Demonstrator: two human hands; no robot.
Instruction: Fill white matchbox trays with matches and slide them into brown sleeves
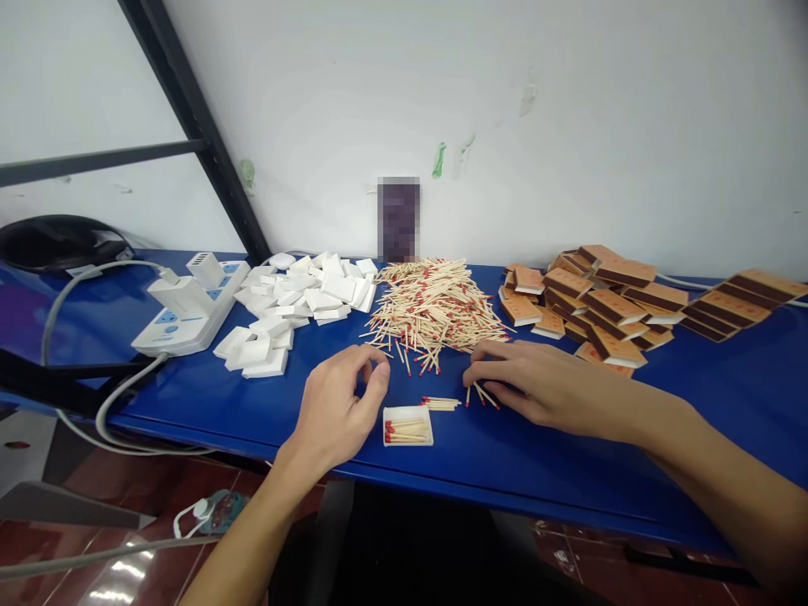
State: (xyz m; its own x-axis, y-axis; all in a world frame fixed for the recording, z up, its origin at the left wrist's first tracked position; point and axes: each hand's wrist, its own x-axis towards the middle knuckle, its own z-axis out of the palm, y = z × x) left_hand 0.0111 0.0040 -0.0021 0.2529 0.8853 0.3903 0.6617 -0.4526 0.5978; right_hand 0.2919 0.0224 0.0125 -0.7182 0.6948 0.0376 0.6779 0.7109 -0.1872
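Observation:
My left hand (337,404) is over the blue table, thumb and index finger curled together in a pinch near the front left of a heap of red-tipped matches (435,307). Whether anything is between those fingertips I cannot make out. On the right, my right hand (527,379) has its fingers bent down around a few matches (481,394) whose red heads point toward me. Between the hands sits a small white matchbox tray (432,427) with several matches inside, heads to the left. A small row of matches (442,404) lies just behind the tray's right corner.
White empty trays (328,286) are piled on the left, beside a power strip (189,311) with plugs and cables. Orange-brown matchbox sleeves (606,303) are heaped on the right. A pixelated dark rectangle (399,219) stands against the wall. A bottle (218,512) is on the floor.

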